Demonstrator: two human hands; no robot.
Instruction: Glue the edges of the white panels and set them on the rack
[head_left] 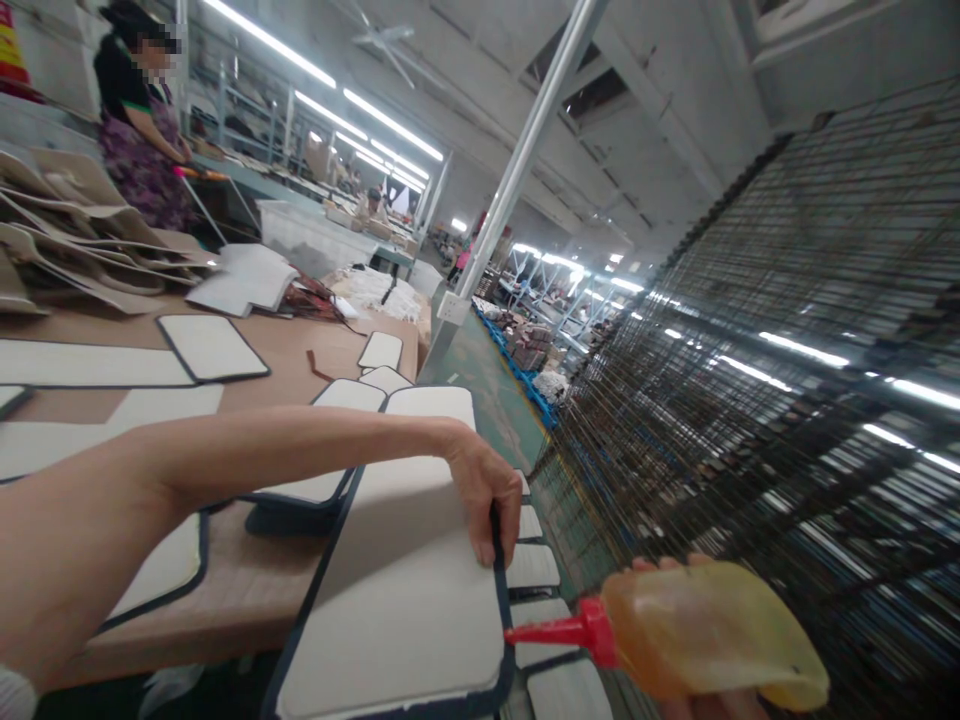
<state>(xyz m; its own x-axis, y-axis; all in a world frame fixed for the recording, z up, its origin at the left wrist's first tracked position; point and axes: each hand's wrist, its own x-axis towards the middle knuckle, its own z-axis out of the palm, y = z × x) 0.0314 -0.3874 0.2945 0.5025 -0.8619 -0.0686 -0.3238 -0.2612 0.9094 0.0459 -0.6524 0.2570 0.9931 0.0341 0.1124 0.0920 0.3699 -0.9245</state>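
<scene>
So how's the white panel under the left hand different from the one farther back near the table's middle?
The near panel is larger, overhangs the table edge and is gripped by the left hand. The far panel is smaller, lies flat and is untouched. Both are white with dark edging.

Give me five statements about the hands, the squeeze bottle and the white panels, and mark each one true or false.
1. The left hand grips the dark-trimmed edge of the large white flat panel. True.
2. The right hand holds a translucent amber squeeze bottle with a red nozzle. True.
3. The red nozzle points away from the large white panel. False: it points toward the panel's right edge.
4. The bottle's nozzle is blue. False: it is red.
5. More white dark-trimmed panels lie on the brown worktable. True.
</scene>
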